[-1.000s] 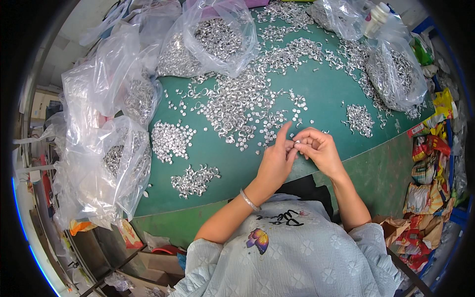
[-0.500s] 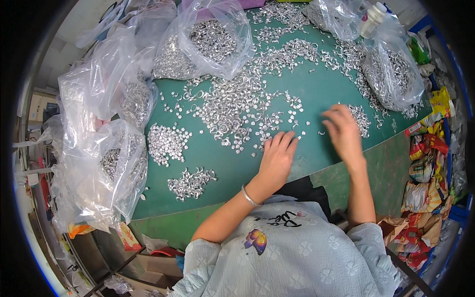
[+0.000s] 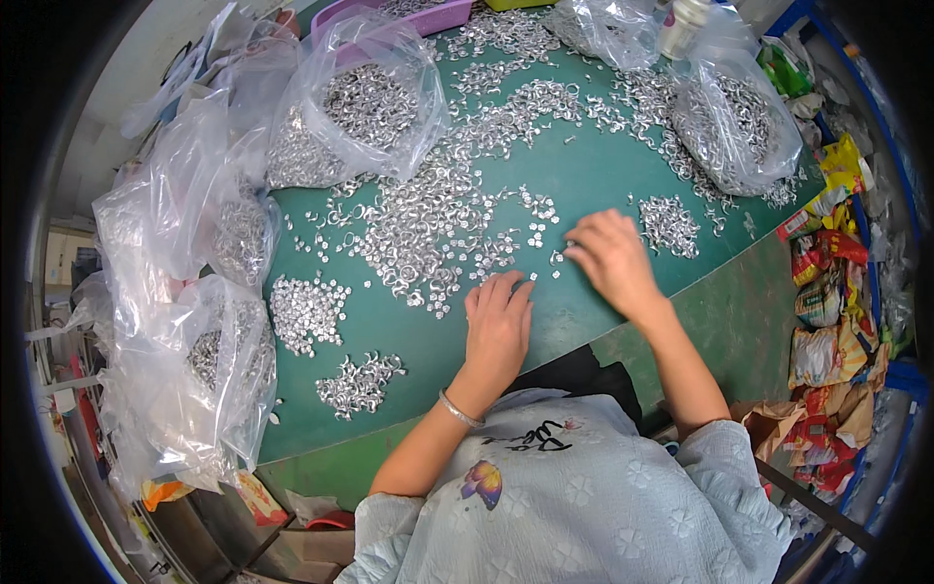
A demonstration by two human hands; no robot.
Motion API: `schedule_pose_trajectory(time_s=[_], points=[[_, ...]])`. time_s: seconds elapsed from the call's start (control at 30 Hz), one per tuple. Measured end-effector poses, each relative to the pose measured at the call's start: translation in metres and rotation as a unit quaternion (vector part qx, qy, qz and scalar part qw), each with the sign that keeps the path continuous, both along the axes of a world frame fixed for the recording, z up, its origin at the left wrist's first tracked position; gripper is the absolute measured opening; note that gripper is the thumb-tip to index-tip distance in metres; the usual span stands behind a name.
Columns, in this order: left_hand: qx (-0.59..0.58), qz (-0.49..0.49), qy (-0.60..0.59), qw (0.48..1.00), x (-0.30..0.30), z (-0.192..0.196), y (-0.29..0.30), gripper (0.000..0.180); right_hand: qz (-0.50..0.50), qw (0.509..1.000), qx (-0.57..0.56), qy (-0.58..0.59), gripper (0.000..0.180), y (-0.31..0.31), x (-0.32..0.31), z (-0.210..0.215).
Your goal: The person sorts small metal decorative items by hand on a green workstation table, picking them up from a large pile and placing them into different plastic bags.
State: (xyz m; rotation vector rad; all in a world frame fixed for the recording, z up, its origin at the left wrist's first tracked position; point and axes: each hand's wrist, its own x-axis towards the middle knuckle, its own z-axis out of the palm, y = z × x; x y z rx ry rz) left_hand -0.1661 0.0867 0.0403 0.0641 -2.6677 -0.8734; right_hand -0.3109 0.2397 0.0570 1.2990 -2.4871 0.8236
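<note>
A broad heap of small silvery metal pieces (image 3: 418,224), many of them curved or ring-like, spreads over the green table. My left hand (image 3: 498,316) rests at the heap's near right edge, its fingers stretched out flat and a bracelet on its wrist. To its right hovers my right hand (image 3: 615,258), fingers loosely curved and apart, the tips close to a few stray silvery pieces (image 3: 556,258). Nothing shows between the fingers of either hand, though their undersides are hidden. Beyond my right hand lies a smaller pile of curved silvery pieces (image 3: 668,227).
Two sorted-looking piles, one of rounded silvery pieces (image 3: 308,313) and one of curved ones (image 3: 358,384), lie at left. Clear plastic bags of pieces (image 3: 375,107) line the left and back; another bag (image 3: 735,131) stands at right, near a white bottle (image 3: 684,27). The green tabletop (image 3: 545,331) ends before my body.
My right hand has moved left, from beside the right-hand pile toward the stray pieces near my left hand. The whole view has shifted slightly; my left hand stays by the heap's edge.
</note>
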Motion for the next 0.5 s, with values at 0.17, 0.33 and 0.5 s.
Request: schedule_pose_trajectory(time_s=[0.17, 0.33, 0.5], points=[[0.0, 0.005, 0.003, 1.0, -0.001, 0.002, 0.003, 0.03, 0.024, 0.999, 0.023, -0.035, 0.015, -0.018, 0.014, -0.008], [-0.002, 0.015, -0.009, 1.0, 0.001, 0.005, 0.0, 0.029, 0.038, 0.996, 0.019, -0.075, 0.012, -0.019, 0.018, -0.012], [0.005, 0.012, -0.005, 1.0, -0.001, 0.007, 0.002, 0.029, -0.134, 0.985, -0.09, -0.064, 0.015, 0.026, -0.017, 0.001]])
